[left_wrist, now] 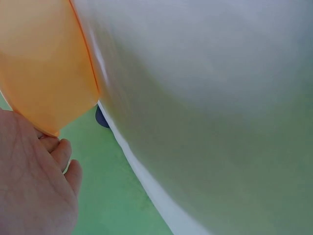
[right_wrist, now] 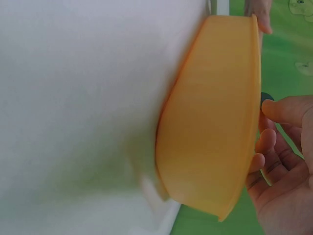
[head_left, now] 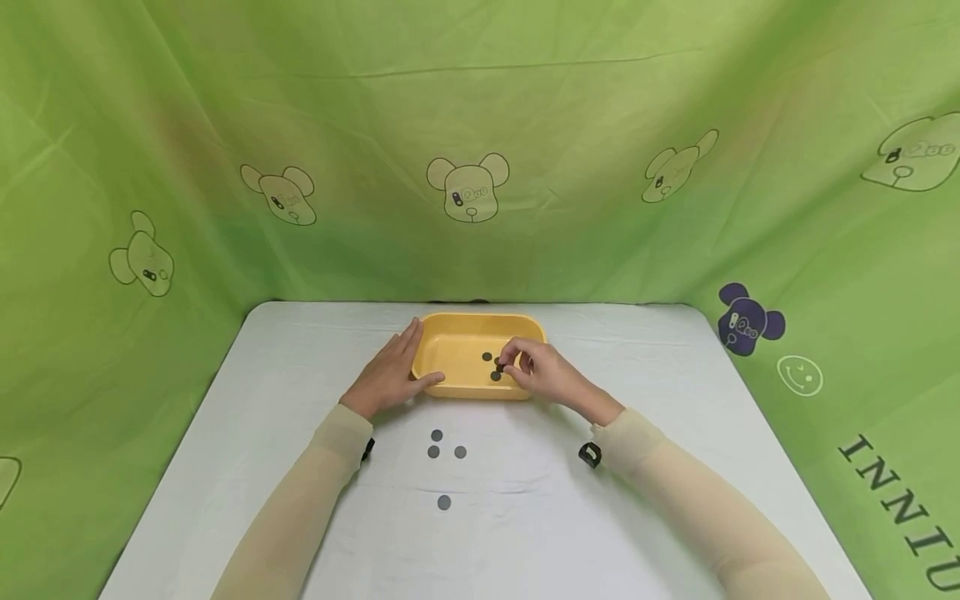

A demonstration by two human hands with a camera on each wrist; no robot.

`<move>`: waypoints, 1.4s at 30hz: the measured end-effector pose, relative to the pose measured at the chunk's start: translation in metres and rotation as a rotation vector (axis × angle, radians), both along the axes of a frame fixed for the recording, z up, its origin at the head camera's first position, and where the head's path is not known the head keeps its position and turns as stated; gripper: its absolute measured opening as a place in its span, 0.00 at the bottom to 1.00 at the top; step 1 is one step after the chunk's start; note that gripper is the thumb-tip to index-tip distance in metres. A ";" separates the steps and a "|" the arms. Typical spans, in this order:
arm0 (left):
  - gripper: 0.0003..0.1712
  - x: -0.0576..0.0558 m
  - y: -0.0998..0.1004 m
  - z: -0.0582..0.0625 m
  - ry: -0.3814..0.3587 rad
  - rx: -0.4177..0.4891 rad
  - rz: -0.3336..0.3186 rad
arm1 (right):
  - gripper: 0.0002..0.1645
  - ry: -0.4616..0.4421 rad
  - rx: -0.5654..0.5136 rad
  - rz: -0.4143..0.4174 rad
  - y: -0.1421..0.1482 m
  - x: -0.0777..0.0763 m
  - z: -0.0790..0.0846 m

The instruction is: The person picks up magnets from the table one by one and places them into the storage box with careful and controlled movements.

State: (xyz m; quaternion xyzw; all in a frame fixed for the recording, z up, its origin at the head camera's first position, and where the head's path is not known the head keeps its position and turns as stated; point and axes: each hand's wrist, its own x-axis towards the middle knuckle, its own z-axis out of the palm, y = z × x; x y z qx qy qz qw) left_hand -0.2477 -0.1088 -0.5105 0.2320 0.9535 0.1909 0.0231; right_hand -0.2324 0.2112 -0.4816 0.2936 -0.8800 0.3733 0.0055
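Observation:
A yellow oblong tray (head_left: pixel 450 337) stands at the far middle of the white table (head_left: pixel 637 400). My left hand (head_left: pixel 397 364) lies flat against the tray's left end, fingers straight and thumb along its front wall; the left wrist view shows this hand (left_wrist: pixel 34 181) below the tray (left_wrist: pixel 44 63). Over the tray's right half, my right hand (head_left: pixel 512 360) pinches a small dark coin (head_left: pixel 498 365). Two more coins (head_left: pixel 487 357) lie inside the tray. In the right wrist view the coin (right_wrist: pixel 266 97) sits at the thumb tip of the right hand (right_wrist: pixel 283 161), behind the tray's rim (right_wrist: pixel 257 73).
Several dark coins lie loose on the table in front of the tray, three in a cluster (head_left: pixel 442 446) and one nearer me (head_left: pixel 444 502). Green cloth with bear prints (head_left: pixel 468 190) walls in the back and both sides. The table's edges fall away left and right.

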 end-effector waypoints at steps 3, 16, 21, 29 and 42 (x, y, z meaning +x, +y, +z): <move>0.63 -0.001 0.000 0.001 0.002 -0.008 -0.002 | 0.05 -0.007 -0.003 -0.004 -0.001 -0.006 -0.001; 0.63 -0.002 -0.001 0.000 0.006 -0.006 0.002 | 0.04 -0.062 0.019 0.001 -0.015 -0.022 -0.006; 0.63 0.000 0.000 0.001 0.000 -0.002 0.003 | 0.04 -0.076 0.039 0.014 -0.020 -0.025 -0.008; 0.63 0.000 0.001 0.002 0.005 -0.010 0.002 | 0.04 -0.118 0.126 0.004 -0.026 -0.033 -0.012; 0.63 0.002 0.002 0.002 -0.005 -0.007 -0.002 | 0.03 -0.219 0.182 0.011 -0.033 -0.038 -0.016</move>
